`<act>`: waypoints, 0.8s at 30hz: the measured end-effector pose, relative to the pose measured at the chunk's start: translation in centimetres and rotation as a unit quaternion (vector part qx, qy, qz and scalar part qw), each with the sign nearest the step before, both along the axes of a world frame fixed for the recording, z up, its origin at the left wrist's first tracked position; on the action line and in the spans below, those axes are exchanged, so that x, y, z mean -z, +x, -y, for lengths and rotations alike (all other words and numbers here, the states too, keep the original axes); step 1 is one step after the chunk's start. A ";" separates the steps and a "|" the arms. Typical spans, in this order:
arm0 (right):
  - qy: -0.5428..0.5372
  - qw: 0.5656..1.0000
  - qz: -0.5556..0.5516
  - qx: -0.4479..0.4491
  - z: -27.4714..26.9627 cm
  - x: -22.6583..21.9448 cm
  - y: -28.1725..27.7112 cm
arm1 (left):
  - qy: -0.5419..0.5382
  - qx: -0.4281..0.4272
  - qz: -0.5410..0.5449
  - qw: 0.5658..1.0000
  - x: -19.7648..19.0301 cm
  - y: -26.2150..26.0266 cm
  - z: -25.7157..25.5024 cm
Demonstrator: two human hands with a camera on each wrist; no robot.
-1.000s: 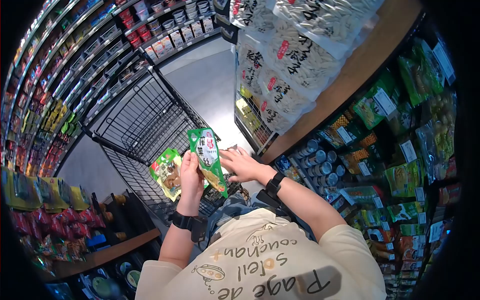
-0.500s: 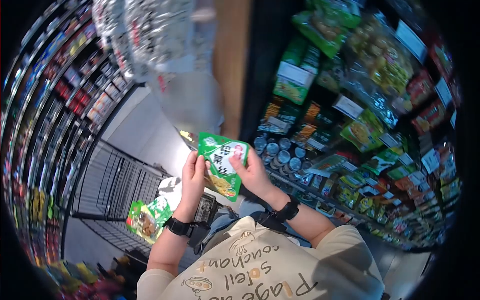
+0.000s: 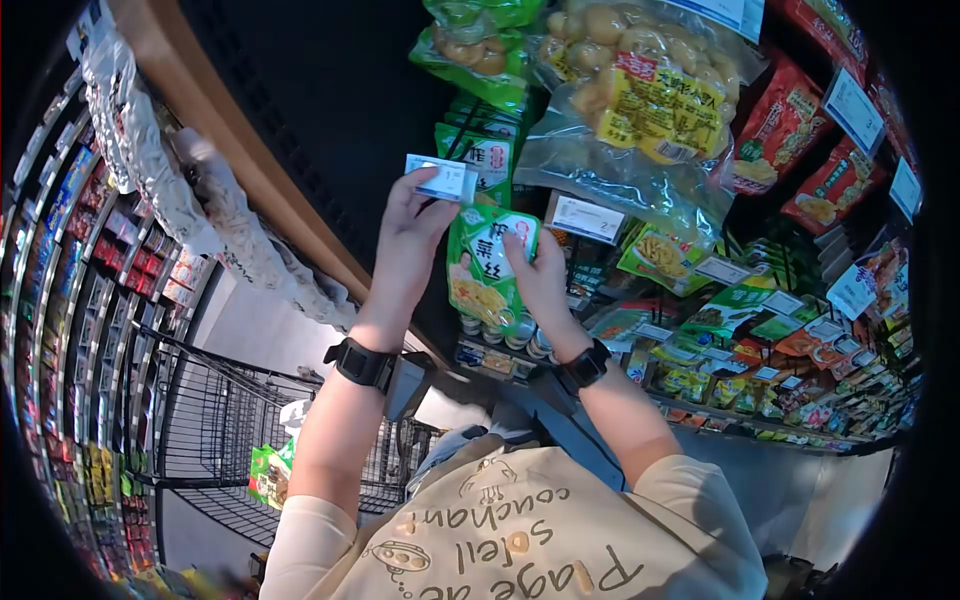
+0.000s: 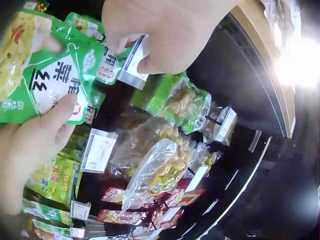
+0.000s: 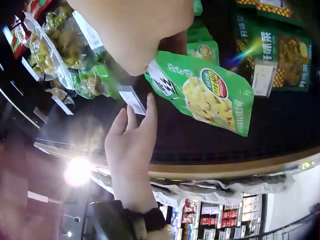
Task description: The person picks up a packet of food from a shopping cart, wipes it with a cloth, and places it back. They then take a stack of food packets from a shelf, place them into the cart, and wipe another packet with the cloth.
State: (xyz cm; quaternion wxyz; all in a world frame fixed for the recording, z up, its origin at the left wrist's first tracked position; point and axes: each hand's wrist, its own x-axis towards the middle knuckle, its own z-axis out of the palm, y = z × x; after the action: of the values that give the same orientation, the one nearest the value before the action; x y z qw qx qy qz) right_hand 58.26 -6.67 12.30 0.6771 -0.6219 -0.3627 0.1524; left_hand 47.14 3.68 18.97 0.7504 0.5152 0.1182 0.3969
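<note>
My left hand point(image 3: 410, 240) pinches a white price tag point(image 3: 450, 181) between thumb and fingers; the left wrist view shows the tag point(image 4: 133, 65) close up. A green packet point(image 3: 487, 270) with a white label is gripped along one side by my right hand point(image 3: 543, 288), thumb on its front. That packet point(image 5: 210, 95) tilts beside the tag in the right wrist view. Similar green packets point(image 3: 488, 158) hang behind the tag, partly covered.
Large clear bags point(image 3: 650, 95) of pale round food hang at upper right, above more tagged packets. A wooden shelf edge point(image 3: 250, 165) runs diagonally on the left. The wire cart point(image 3: 215, 425) stands lower left, holding a green packet point(image 3: 268, 475).
The view has turned toward the hanging packets. My left hand has left the green packet and moved up to the price tag; my right hand still holds the packet, now nearer the rack.
</note>
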 end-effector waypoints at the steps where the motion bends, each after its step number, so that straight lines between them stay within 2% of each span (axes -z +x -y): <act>1: 0.001 1.000 -0.004 -0.003 -0.7 0.1 0.6 | -0.012 -0.006 0.004 1.000 -0.3 0.0 0.0; 3: 0.038 0.996 0.082 0.005 -2.5 0.3 1.5 | -0.011 -0.036 0.009 0.999 -1.3 0.1 -0.2; 9: 0.045 0.995 0.083 -0.008 -5.5 -0.3 2.2 | 0.098 -0.102 -0.078 0.987 -3.4 0.6 -0.7; 11: 0.078 0.987 0.137 0.014 -6.3 -0.1 2.5 | 0.104 -0.108 -0.077 0.986 -3.4 0.8 -0.6; 18: 0.053 0.984 0.169 0.012 -7.4 -0.4 2.5 | 0.092 -0.112 -0.067 0.987 -2.8 0.7 -0.9; 20: 0.093 0.965 0.231 0.082 -7.7 -0.8 2.2 | 0.093 -0.115 -0.068 0.987 -2.7 0.7 -0.9; 24: 0.074 0.966 0.230 0.089 -8.3 -0.6 2.4 | 0.093 -0.105 -0.062 0.988 -2.7 0.6 -0.9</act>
State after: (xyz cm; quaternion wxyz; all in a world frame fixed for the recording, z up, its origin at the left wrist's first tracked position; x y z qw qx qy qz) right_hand 60.64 1.60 12.89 0.6305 -0.6179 -0.4625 -0.0830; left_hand 47.69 4.55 21.67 0.6446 0.5912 0.1805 0.4498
